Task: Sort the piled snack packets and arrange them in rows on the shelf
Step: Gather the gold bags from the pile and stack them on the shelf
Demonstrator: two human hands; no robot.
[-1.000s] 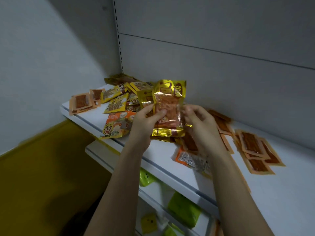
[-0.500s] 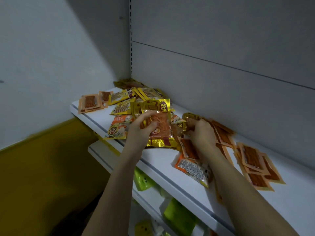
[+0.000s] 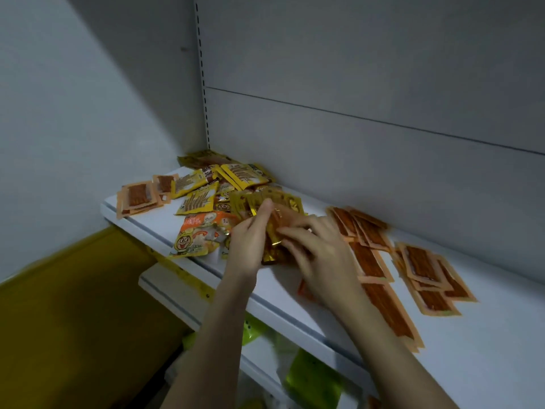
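The gold foil snack packet with a red-brown window (image 3: 272, 231) sits at the near right edge of the pile, on the white metal shelf (image 3: 486, 349), held between both hands. The left hand (image 3: 247, 246) grips its left edge, thumb up over the top of the foil; the right hand (image 3: 321, 255) lays curled fingers across its face and seems to pinch it, though blur hides the exact hold.

To do this step well, I judge the packet should be lifted clear of the heap before it is carried, so the crinkly foil does not drag neighbours along, then laid flat with its kind, edges squared to the shelf front.

Counts, as far as they can be made:
- Long flat orange sachets with brown strips (image 3: 380, 261): right of the hands, overlapping; about eight show, the exact number unclear.
- Same orange sachets at the far left (image 3: 138, 196): at least two, stacked.
- Yellow packets with printed sticks (image 3: 197, 199): about four, in the far pile.
- Orange-and-white packet with a cartoon face (image 3: 197, 234): one, at the near left.
- Gold foil packets: at least two, bunched under the hands.

On the lower shelf (image 3: 165, 287), green packs (image 3: 309, 379) show; number unclear.
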